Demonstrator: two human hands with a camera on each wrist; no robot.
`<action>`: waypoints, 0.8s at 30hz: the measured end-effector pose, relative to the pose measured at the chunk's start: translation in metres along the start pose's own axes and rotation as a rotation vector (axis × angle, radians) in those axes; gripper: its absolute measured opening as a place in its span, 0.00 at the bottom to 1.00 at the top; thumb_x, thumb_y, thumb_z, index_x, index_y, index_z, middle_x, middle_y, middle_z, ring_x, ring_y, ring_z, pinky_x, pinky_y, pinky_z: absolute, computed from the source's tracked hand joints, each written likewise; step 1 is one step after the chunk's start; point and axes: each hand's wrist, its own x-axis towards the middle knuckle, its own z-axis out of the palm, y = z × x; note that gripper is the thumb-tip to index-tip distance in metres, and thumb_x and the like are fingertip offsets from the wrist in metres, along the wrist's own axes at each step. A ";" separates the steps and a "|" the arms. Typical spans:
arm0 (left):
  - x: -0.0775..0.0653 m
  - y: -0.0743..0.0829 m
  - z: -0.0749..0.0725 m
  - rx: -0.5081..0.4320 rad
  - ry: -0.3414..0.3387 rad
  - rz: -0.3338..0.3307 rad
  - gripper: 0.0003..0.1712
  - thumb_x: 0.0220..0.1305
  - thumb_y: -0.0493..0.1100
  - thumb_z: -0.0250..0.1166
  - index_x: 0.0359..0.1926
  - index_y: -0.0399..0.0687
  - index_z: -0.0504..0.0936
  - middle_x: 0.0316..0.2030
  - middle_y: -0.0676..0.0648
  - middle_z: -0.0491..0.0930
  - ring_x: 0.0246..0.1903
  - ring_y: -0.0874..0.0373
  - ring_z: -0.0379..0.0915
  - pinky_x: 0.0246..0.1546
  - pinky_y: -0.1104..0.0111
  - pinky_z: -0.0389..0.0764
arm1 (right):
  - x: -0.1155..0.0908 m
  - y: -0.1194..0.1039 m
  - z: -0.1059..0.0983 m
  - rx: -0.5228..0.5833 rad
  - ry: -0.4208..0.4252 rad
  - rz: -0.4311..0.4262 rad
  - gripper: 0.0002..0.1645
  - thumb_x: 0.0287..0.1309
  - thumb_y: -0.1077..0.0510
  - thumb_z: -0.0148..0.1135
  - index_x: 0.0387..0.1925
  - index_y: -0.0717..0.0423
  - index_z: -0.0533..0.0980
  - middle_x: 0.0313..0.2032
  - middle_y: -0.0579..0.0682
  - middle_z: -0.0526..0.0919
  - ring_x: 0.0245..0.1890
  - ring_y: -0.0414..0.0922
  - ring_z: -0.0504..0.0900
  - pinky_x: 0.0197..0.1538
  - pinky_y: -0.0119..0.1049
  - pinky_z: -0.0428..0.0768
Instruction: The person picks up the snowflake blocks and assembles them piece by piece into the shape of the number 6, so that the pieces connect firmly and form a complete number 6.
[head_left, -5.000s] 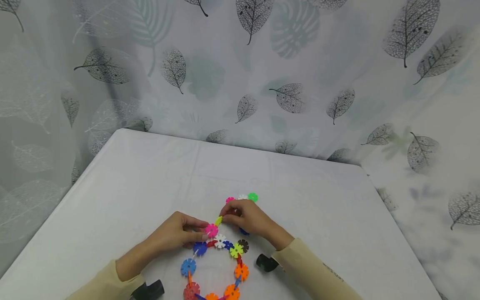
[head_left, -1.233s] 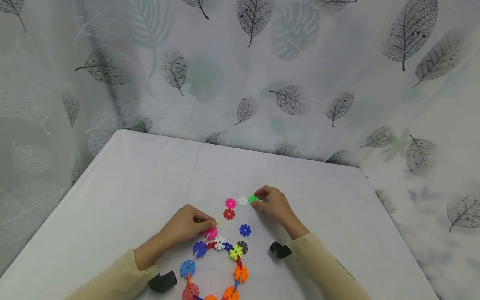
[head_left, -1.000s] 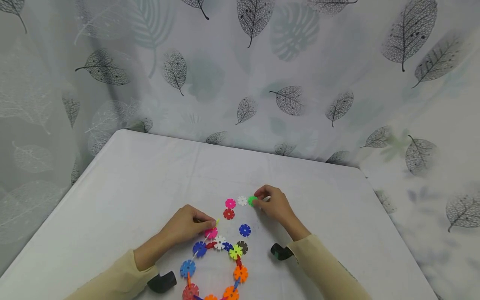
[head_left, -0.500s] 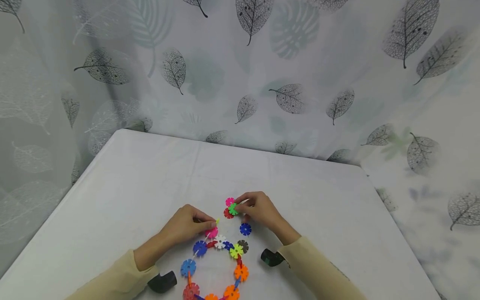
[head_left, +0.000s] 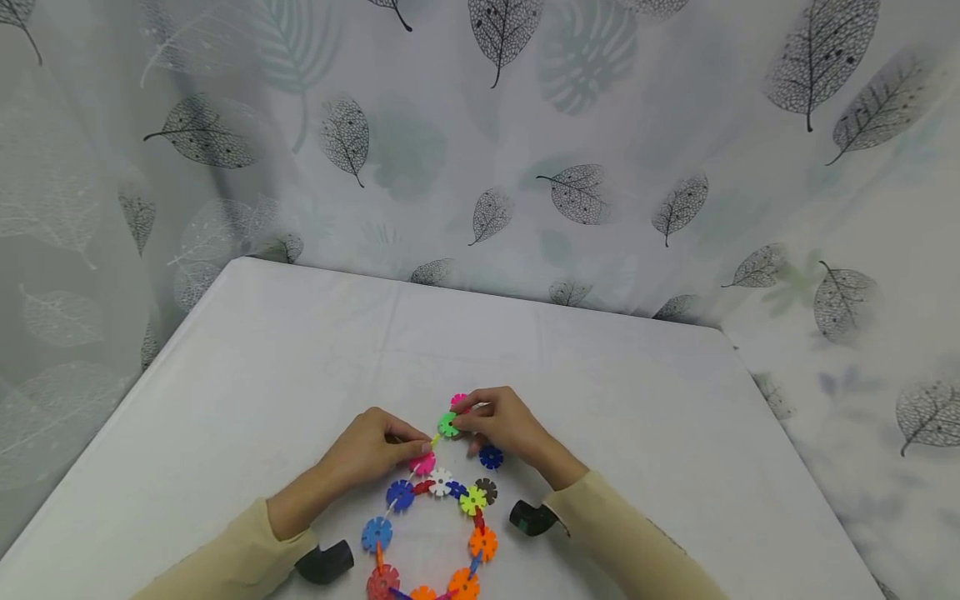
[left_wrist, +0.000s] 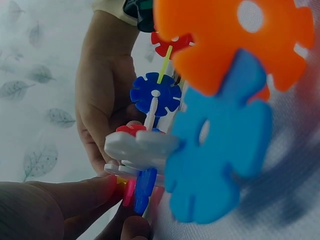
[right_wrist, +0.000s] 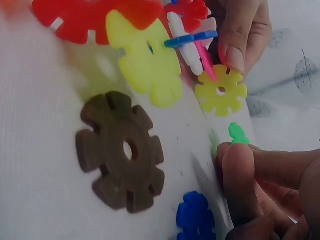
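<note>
My left hand (head_left: pixel 375 450) pinches a yellow notched flower disc (right_wrist: pixel 210 97), seen edge-on in the head view and slotted to a pink disc (head_left: pixel 423 464). That pink disc joins a ring of linked plastic discs, among them a light blue disc (head_left: pixel 377 534) and an orange disc (head_left: pixel 482 545). Between thumb and fingertips my right hand (head_left: pixel 506 425) holds a green disc (head_left: pixel 448 425) by its right side. The green disc's left edge is right at the yellow one. In the right wrist view a gap shows between these two discs.
Behind the right fingers a loose pink disc (head_left: pixel 459 401) shows partly. A loose dark blue disc (head_left: pixel 491 457) lies below the right hand, and a brown disc (head_left: pixel 488 490) lies beside the ring. All rest on a white-covered table (head_left: pixel 315 333) with a leaf-patterned curtain (head_left: pixel 450 150) behind.
The right hand, earlier at the yellow disc, reached to the far right disc, took the green disc and brought it left and nearer to the yellow one. The left hand shifted its grip onto the yellow disc.
</note>
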 end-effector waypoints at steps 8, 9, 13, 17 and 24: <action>0.000 0.000 -0.001 -0.003 -0.003 0.017 0.08 0.63 0.46 0.73 0.38 0.48 0.93 0.32 0.55 0.87 0.28 0.61 0.72 0.29 0.68 0.73 | -0.001 -0.004 0.006 0.014 -0.019 -0.003 0.13 0.65 0.56 0.69 0.48 0.57 0.84 0.30 0.52 0.88 0.19 0.47 0.84 0.37 0.36 0.83; -0.001 0.000 -0.001 -0.003 -0.002 0.015 0.08 0.63 0.47 0.73 0.38 0.48 0.93 0.32 0.55 0.87 0.28 0.61 0.72 0.29 0.68 0.72 | -0.001 -0.004 0.006 0.013 -0.023 0.001 0.13 0.65 0.56 0.69 0.48 0.57 0.84 0.30 0.52 0.88 0.19 0.47 0.84 0.38 0.36 0.83; -0.001 0.000 0.000 -0.001 0.001 0.016 0.09 0.62 0.47 0.73 0.38 0.48 0.93 0.31 0.55 0.87 0.28 0.61 0.71 0.28 0.69 0.71 | -0.002 -0.005 0.009 0.002 -0.036 0.012 0.12 0.65 0.56 0.68 0.48 0.57 0.84 0.29 0.51 0.88 0.20 0.46 0.84 0.40 0.35 0.82; 0.000 -0.002 0.000 0.001 0.007 0.046 0.09 0.62 0.47 0.73 0.38 0.47 0.93 0.31 0.55 0.87 0.27 0.62 0.71 0.27 0.69 0.70 | -0.002 -0.006 0.011 0.007 -0.051 -0.005 0.11 0.66 0.58 0.67 0.46 0.60 0.84 0.30 0.52 0.88 0.19 0.44 0.83 0.37 0.34 0.83; 0.002 -0.005 0.002 0.028 0.027 0.054 0.09 0.61 0.48 0.74 0.38 0.49 0.93 0.30 0.56 0.87 0.25 0.63 0.70 0.26 0.70 0.68 | -0.004 -0.009 0.012 0.013 -0.051 -0.032 0.11 0.66 0.60 0.67 0.46 0.62 0.84 0.32 0.52 0.88 0.19 0.44 0.83 0.34 0.34 0.82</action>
